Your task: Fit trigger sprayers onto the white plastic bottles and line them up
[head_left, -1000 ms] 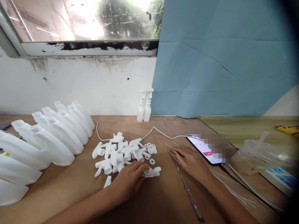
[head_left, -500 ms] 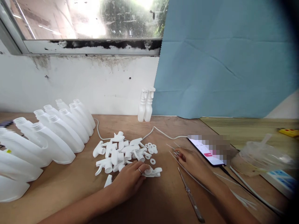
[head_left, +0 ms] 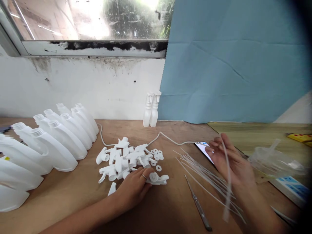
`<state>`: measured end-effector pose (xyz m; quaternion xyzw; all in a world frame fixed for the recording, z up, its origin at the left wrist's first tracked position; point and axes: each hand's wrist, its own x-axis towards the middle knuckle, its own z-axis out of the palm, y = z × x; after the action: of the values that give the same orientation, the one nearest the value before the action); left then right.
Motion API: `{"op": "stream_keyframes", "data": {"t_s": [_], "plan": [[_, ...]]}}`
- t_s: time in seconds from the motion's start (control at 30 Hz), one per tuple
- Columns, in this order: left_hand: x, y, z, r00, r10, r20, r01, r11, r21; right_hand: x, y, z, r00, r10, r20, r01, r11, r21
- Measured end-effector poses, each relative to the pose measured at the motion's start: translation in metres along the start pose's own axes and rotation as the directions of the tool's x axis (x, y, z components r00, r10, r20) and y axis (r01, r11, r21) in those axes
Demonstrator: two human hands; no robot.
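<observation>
One slim tool (head_left: 198, 204) lies nearest; beyond, the left hand (head_left: 135, 185), fingers curled, steadies a spray head (head_left: 159, 179) against the tabletop. The half-open right hand (head_left: 231, 162) pinches a blurred tube (head_left: 228, 175) near its top, probably for control.

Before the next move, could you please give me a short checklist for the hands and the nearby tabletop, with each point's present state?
1. Left hand in contact with the nearest spray head: ok.
2. Right hand's grip on the raised tube firm: cannot tell, the tube is blurred.
3. Raised tube clear of the spray head: ok, they are well apart.
4. Slim tool out of both hands: ok, it lies on the table between them.
5. Phone fully visible: not ok, the right hand covers part of it.
6. Large bottles away from the left hand: ok.
</observation>
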<state>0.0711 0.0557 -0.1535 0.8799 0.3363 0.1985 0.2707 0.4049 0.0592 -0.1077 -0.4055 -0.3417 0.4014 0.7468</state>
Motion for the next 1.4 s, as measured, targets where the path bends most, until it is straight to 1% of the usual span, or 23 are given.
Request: {"op": "stream_keyframes", "data": {"t_s": [0.03,0.07,0.13,0.2,0.23,0.27,0.3,0.33,0.37,0.4,0.5,0.57,0.67,0.87,1.03,1.2,1.3,1.4], "plan": [[0.0,0.0,0.0,1.0,0.004,0.0,-0.004,1.0,0.0,-0.001,0.001,0.003,1.0,0.022,-0.014,-0.022,0.999,0.035],[0.0,0.0,0.0,1.0,0.009,-0.003,-0.009,1.0,0.001,-0.004,0.003,0.006,0.999,0.034,-0.027,-0.033,0.999,0.027],[-0.001,-0.001,0.001,1.0,0.011,-0.012,-0.011,1.0,-0.008,-0.014,0.015,0.016,0.998,0.06,-0.01,-0.061,0.995,-0.078],[-0.001,-0.002,0.003,1.0,0.013,-0.025,-0.014,0.999,-0.031,-0.03,0.031,0.031,0.993,0.083,0.087,-0.06,0.971,-0.233],[-0.001,-0.003,0.004,0.999,0.013,-0.031,-0.014,0.999,-0.043,-0.04,0.038,0.039,0.984,0.109,0.144,-0.058,0.945,-0.323],[-0.001,-0.004,0.004,0.999,0.011,-0.035,-0.013,0.999,-0.053,-0.049,0.045,0.047,0.968,0.131,0.215,-0.031,0.909,-0.416],[0.0,-0.005,0.005,0.999,0.012,-0.033,-0.014,0.998,-0.06,-0.058,0.05,0.055,0.943,0.142,0.3,0.025,0.872,-0.489],[0.0,-0.005,0.005,1.0,0.013,-0.026,-0.015,0.998,-0.066,-0.067,0.054,0.062,0.913,0.144,0.381,0.087,0.845,-0.528],[0.001,-0.005,0.004,1.0,0.013,-0.019,-0.014,0.997,-0.07,-0.074,0.058,0.068,0.888,0.138,0.438,0.141,0.826,-0.546],[0.001,-0.005,0.004,1.0,0.013,-0.01,-0.014,0.997,-0.073,-0.079,0.061,0.073,0.869,0.14,0.474,0.177,0.808,-0.562],[0.002,-0.003,0.002,1.0,0.001,0.005,-0.001,0.997,-0.073,-0.087,0.067,0.08,0.853,0.13,0.505,0.245,0.754,-0.609],[0.003,-0.003,0.002,1.0,-0.006,0.011,0.007,0.998,-0.066,-0.088,0.07,0.08,0.832,0.128,0.54,0.291,0.728,-0.621],[0.002,-0.004,0.003,1.0,0.014,0.018,-0.013,0.998,-0.056,-0.089,0.072,0.079,0.794,0.136,0.593,0.335,0.715,-0.613],[0.001,-0.006,0.006,0.999,0.052,0.003,-0.052,0.998,-0.024,-0.092,0.069,0.079,0.759,0.108,0.642,0.411,0.685,-0.602],[0.002,-0.006,0.005,0.999,0.046,0.006,-0.046,0.999,-0.02,-0.091,0.067,0.08,0.712,0.061,0.699,0.507,0.644,-0.573],[0.002,-0.007,0.007,0.998,0.055,-0.004,-0.055,0.998,-0.018,-0.091,0.065,0.081,0.686,0.05,0.726,0.539,0.635,-0.554],[0.002,-0.007,0.008,0.999,0.054,-0.005,-0.054,0.998,-0.021,-0.092,0.066,0.082,0.662,0.058,0.747,0.575,0.6,-0.556],[0.001,-0.005,0.007,0.999,0.052,-0.005,-0.052,0.998,-0.025,-0.09,0.067,0.086,0.647,0.064,0.76,0.616,0.544,-0.57]]}}
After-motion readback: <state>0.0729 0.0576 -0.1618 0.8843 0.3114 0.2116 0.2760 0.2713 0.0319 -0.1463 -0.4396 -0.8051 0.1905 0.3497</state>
